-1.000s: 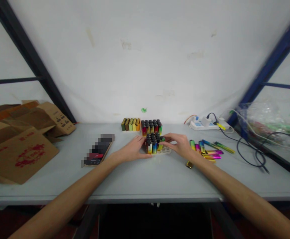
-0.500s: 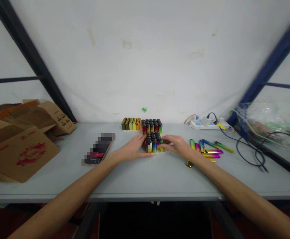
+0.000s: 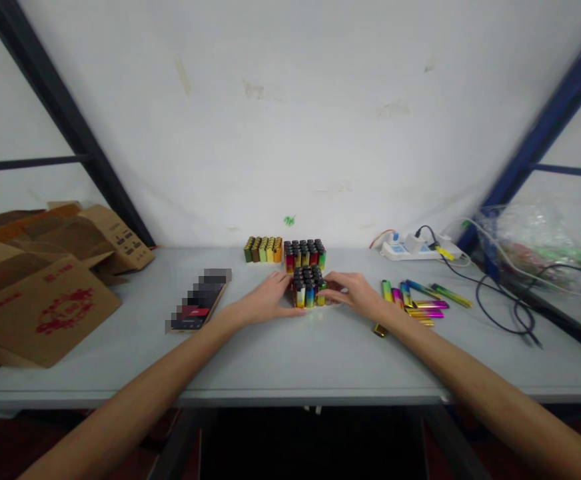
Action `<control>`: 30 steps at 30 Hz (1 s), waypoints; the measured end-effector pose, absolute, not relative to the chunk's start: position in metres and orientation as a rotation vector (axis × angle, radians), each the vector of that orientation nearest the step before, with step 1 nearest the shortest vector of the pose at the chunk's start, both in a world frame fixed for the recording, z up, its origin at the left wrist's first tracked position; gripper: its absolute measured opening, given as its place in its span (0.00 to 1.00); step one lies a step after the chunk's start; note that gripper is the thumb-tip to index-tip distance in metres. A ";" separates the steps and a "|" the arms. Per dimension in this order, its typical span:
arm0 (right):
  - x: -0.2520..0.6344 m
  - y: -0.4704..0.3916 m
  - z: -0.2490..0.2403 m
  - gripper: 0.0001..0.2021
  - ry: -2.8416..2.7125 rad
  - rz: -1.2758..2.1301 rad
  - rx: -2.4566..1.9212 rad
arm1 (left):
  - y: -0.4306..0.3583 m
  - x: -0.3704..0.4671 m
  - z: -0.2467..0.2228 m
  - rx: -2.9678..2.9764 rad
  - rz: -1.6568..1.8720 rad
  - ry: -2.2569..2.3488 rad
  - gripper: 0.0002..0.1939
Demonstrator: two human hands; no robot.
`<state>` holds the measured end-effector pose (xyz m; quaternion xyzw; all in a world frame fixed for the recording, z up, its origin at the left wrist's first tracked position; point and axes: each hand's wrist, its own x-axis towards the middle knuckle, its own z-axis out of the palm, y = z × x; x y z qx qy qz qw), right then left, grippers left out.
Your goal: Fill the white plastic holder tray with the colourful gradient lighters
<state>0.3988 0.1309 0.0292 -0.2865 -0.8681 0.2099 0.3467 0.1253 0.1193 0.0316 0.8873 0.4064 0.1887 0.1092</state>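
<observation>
A block of upright lighters with black tops stands on the table in front of me, metallic in several colours. My left hand braces its left side, the thumb stretched along the front bottom edge and the fingers curled behind the left side. My right hand pinches a green-and-yellow lighter at the block's front right corner; it stands upright beside the others. Behind the block is a second group of black-topped lighters. To its left stands a group of gold-topped lighters.
Loose shiny lighters lie right of my right hand. A phone rests on the left, partly pixelated. Cardboard boxes fill the far left. A power strip, a black cable and clear plastic bags are on the right.
The green-and-yellow lighter in my right fingers has gone from tilted to upright in line with the front row. My left hand has stayed in place.
</observation>
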 end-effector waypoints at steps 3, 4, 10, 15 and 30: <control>0.400 0.130 0.024 0.18 -2.242 0.603 -0.752 | 0.120 0.125 0.031 2.596 0.558 1.199 0.39; 0.400 0.130 0.023 0.17 -2.247 0.607 -0.744 | 0.120 0.125 0.030 2.589 0.559 1.197 0.39; 0.399 0.131 0.029 0.20 -2.354 0.446 -0.716 | 0.120 0.124 0.030 2.591 0.580 1.181 0.39; 0.402 0.133 0.041 0.27 -2.494 0.335 -0.882 | 0.121 0.124 0.029 2.605 0.573 1.191 0.38; 0.549 0.097 0.095 0.34 -2.414 -0.030 -1.377 | 0.123 0.123 0.028 2.620 0.507 1.272 0.39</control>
